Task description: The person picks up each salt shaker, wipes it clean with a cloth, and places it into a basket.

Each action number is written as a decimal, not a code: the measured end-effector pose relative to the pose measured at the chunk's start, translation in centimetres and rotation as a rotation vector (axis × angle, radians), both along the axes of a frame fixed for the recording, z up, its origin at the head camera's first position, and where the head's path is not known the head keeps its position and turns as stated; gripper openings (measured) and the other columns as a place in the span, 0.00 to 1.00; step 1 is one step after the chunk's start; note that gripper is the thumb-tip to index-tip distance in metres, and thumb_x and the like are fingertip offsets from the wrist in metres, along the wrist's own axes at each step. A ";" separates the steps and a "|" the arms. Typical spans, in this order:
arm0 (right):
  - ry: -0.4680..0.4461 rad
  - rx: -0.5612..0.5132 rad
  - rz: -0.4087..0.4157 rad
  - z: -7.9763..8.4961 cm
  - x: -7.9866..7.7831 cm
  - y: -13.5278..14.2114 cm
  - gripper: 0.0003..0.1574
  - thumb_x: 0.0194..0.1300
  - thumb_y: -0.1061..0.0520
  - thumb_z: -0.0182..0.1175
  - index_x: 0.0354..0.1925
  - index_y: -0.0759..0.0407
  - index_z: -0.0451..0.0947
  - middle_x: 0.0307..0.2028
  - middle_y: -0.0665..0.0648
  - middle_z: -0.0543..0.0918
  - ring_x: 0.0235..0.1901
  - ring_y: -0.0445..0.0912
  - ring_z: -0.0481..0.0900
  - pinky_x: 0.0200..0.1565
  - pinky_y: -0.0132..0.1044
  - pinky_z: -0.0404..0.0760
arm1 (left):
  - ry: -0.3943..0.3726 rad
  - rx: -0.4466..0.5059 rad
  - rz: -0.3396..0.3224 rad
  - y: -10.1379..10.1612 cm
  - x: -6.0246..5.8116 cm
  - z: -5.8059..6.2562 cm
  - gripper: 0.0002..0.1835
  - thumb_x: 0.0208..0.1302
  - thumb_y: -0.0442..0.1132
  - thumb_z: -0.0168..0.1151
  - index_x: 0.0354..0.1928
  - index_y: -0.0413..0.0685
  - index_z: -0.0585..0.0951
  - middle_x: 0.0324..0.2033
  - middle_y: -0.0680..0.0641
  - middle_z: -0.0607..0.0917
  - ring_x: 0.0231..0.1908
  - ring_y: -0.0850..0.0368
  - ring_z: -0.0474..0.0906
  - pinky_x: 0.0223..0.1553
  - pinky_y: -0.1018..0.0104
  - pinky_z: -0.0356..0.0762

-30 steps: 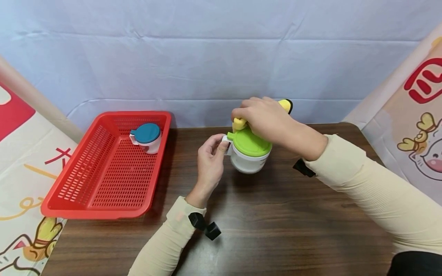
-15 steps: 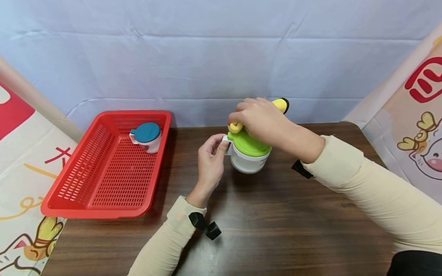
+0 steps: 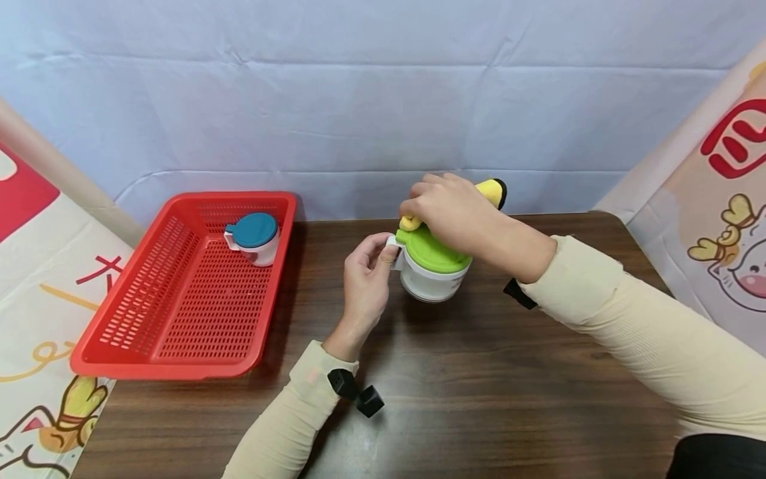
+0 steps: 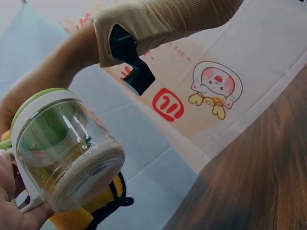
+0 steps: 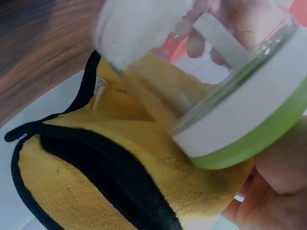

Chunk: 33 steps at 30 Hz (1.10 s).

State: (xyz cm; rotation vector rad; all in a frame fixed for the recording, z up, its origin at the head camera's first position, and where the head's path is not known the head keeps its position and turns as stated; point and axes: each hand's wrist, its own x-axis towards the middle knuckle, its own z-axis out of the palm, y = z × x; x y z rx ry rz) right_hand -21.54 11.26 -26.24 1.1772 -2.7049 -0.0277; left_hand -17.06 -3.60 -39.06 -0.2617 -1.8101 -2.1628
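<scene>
The jar (image 3: 433,286) sits a little right of the middle of the head view, with its green lid (image 3: 435,256) on and its white handle (image 4: 34,203) turned toward the left of the frame. It appears to be held off the bench (image 3: 479,392): the left wrist view shows its transparent body tilted, with the base visible. The left hand (image 3: 366,279) has its grip clamped on the handle, thumb on top. The right hand (image 3: 451,207) lies over the far side of the lid, its grip closed on a yellow cloth (image 3: 492,191). A bit of that cloth shows at the lid's tab, and another part sticks out to the right behind the hand. In the right wrist view the cloth hangs in folds beside the jar, with black edging and a small white tag (image 5: 100,88).

On the left of the head view stands a red basket (image 3: 167,370) with slotted walls. In its upper right corner is a second jar (image 3: 263,255) with a blue lid (image 3: 255,230), its handle also pointing left. Pale cream sleeves (image 3: 652,332) cover both arms, and a plain pale sheet (image 3: 359,120) fills the top of the frame, between printed panels (image 3: 733,219) at either side.
</scene>
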 end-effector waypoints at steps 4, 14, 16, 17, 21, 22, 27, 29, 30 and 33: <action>-0.020 -0.010 -0.037 -0.1 -0.3 0.4 0.04 0.65 0.57 0.69 0.39 0.54 0.86 0.36 0.56 0.83 0.43 0.55 0.78 0.46 0.52 0.77 | 0.001 0.001 0.006 -0.1 -0.1 0.0 0.10 0.71 0.29 0.61 0.47 0.27 0.82 0.41 0.35 0.85 0.39 0.64 0.80 0.44 0.71 0.78; 0.003 -0.054 -0.084 0.0 -0.8 2.5 0.10 0.65 0.67 0.66 0.45 0.60 0.82 0.40 0.61 0.83 0.45 0.58 0.78 0.48 0.54 0.79 | -0.005 0.015 0.021 -0.3 -0.1 0.0 0.09 0.71 0.29 0.61 0.47 0.27 0.82 0.41 0.36 0.86 0.39 0.63 0.80 0.44 0.70 0.79; 0.014 -0.066 -0.089 0.1 -0.7 3.0 0.10 0.64 0.64 0.69 0.44 0.61 0.81 0.38 0.60 0.83 0.43 0.58 0.78 0.46 0.54 0.79 | -0.004 0.014 0.021 -0.3 -0.1 0.0 0.09 0.71 0.29 0.61 0.47 0.27 0.82 0.41 0.36 0.86 0.39 0.63 0.80 0.44 0.71 0.79; 0.023 -0.068 -0.091 0.1 -0.6 3.3 0.11 0.63 0.62 0.71 0.44 0.61 0.81 0.38 0.60 0.83 0.42 0.58 0.78 0.45 0.53 0.79 | -0.003 0.014 0.021 -0.4 -0.1 0.0 0.09 0.71 0.29 0.61 0.47 0.27 0.82 0.41 0.36 0.86 0.39 0.63 0.81 0.44 0.71 0.79; 0.025 -0.071 -0.121 0.3 0.1 4.4 0.13 0.63 0.60 0.72 0.45 0.61 0.81 0.38 0.59 0.82 0.41 0.57 0.78 0.43 0.52 0.79 | 0.002 0.025 0.018 -0.5 -0.1 0.0 0.10 0.71 0.30 0.61 0.47 0.27 0.82 0.41 0.37 0.86 0.40 0.63 0.81 0.45 0.70 0.79; 0.019 -0.063 -0.133 0.5 0.3 4.8 0.13 0.63 0.62 0.71 0.45 0.61 0.81 0.39 0.59 0.82 0.41 0.57 0.78 0.43 0.53 0.79 | 0.004 0.029 0.018 -0.6 -0.1 0.0 0.10 0.71 0.29 0.61 0.47 0.27 0.82 0.41 0.38 0.86 0.40 0.63 0.81 0.45 0.70 0.79; 0.001 -0.033 -0.171 1.1 1.3 6.4 0.18 0.61 0.75 0.64 0.47 0.60 0.81 0.42 0.58 0.83 0.43 0.57 0.79 0.43 0.55 0.81 | 0.004 0.032 0.018 -0.7 -0.1 0.0 0.10 0.71 0.30 0.61 0.47 0.27 0.82 0.41 0.37 0.86 0.40 0.62 0.81 0.45 0.70 0.80; 0.004 -0.032 -0.174 1.3 1.6 7.1 0.18 0.60 0.76 0.62 0.44 0.59 0.81 0.39 0.57 0.83 0.41 0.57 0.79 0.40 0.55 0.81 | -0.001 0.028 0.019 -0.8 -0.2 0.0 0.10 0.71 0.30 0.61 0.47 0.27 0.82 0.41 0.37 0.86 0.40 0.61 0.81 0.45 0.70 0.80; 0.003 -0.032 -0.173 1.4 1.8 7.4 0.18 0.59 0.77 0.61 0.43 0.58 0.81 0.37 0.56 0.82 0.40 0.56 0.79 0.39 0.55 0.80 | -0.003 0.027 0.018 -0.8 -0.2 0.0 0.10 0.71 0.30 0.61 0.48 0.28 0.82 0.41 0.37 0.86 0.40 0.61 0.81 0.45 0.70 0.80; -0.012 -0.056 -0.169 1.5 2.5 8.1 0.20 0.57 0.77 0.58 0.38 0.54 0.80 0.32 0.53 0.79 0.36 0.53 0.78 0.35 0.53 0.79 | -0.008 0.025 0.015 -0.9 -0.2 -0.1 0.10 0.71 0.30 0.61 0.48 0.28 0.82 0.41 0.36 0.85 0.40 0.62 0.81 0.45 0.70 0.80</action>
